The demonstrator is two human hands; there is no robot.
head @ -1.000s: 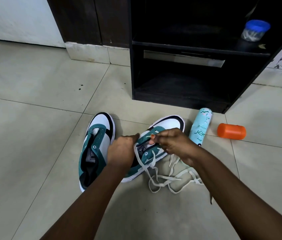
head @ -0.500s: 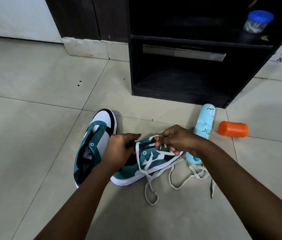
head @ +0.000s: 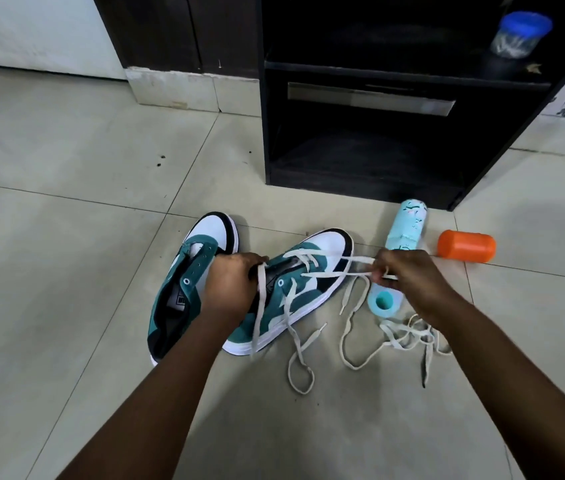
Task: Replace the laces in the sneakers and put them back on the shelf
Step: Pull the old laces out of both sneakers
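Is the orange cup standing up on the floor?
No, the orange cup lies on its side on the floor tiles, beside the light blue bottle.

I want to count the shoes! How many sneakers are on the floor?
2. One sneaker without laces lies left; the sneaker being laced lies beside it, between the hands. None seem hidden.

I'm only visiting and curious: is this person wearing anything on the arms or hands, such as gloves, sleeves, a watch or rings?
Nothing shows. The left hand and right hand are bare, with no gloves, and no rings that I can see. Both forearms are bare up to the picture's lower edge, with no sleeve, watch or bracelet.
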